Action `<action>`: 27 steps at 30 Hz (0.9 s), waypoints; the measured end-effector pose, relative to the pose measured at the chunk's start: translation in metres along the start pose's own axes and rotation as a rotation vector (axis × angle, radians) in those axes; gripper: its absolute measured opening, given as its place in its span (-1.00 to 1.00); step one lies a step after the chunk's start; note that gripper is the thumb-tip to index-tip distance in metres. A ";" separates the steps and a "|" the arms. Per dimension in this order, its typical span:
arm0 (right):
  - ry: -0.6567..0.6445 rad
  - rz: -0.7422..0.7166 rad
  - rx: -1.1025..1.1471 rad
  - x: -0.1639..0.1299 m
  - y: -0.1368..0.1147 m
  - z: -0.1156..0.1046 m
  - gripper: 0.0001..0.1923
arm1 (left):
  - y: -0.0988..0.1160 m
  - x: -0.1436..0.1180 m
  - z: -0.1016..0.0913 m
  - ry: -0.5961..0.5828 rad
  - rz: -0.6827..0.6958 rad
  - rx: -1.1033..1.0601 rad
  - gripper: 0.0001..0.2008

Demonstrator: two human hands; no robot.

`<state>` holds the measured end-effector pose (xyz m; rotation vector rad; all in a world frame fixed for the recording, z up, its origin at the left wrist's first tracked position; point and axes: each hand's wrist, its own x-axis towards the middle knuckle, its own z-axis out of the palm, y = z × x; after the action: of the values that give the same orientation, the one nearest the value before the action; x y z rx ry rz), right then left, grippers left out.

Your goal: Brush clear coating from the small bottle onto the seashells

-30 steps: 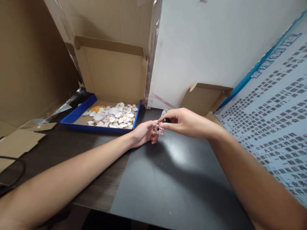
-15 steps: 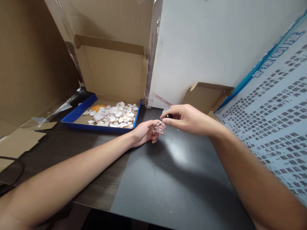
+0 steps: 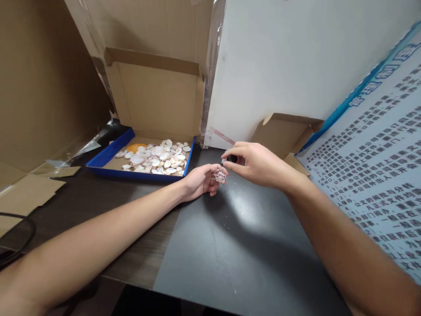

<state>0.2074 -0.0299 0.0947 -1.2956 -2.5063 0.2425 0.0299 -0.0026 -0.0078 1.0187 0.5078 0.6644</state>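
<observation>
My left hand rests on the dark mat and pinches a small speckled shell piece between its fingertips. Just to its right and slightly above, my right hand grips a small dark object with thumb and forefinger; what that object is I cannot tell. The two hands are almost touching. Behind and to the left lies a shallow blue-rimmed cardboard box holding several white and pinkish shells and one orange piece.
The box's open cardboard lid stands upright behind it. A small open carton sits behind my right hand. A printed board with text leans at the right. Cardboard scraps and a black cable lie at the left.
My right hand has lifted slightly up and away from the shell piece, which stays in my left fingertips. The view has shifted a little.
</observation>
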 end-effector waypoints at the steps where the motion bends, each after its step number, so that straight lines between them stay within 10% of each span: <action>1: 0.014 0.008 0.002 0.000 0.000 -0.001 -0.74 | 0.000 0.000 0.000 0.000 -0.002 0.004 -0.81; 5: -0.170 -0.014 0.094 -0.001 0.000 -0.004 -0.71 | 0.001 0.000 0.000 0.016 0.001 -0.005 -0.89; 10: -0.008 0.021 -0.020 -0.001 0.001 -0.002 -0.71 | 0.001 -0.001 0.002 0.017 -0.010 0.019 -0.81; 14: -0.218 -0.020 0.093 -0.001 0.001 -0.002 -0.68 | 0.001 0.000 0.002 0.026 0.005 -0.001 -0.89; 19: -0.016 0.017 -0.006 -0.001 0.001 -0.004 -0.73 | 0.001 0.000 0.001 0.020 -0.005 0.008 -0.82; 24: -0.218 -0.020 0.116 0.000 0.001 -0.005 -0.69 | 0.001 0.000 0.002 0.033 0.005 -0.017 -0.90; 27: -0.023 -0.033 0.041 0.001 0.000 -0.002 -0.72 | 0.000 0.000 0.002 0.033 -0.001 -0.010 -0.84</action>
<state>0.2079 -0.0292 0.0964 -1.2411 -2.5259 0.3005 0.0312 -0.0032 -0.0070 0.9992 0.5329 0.6834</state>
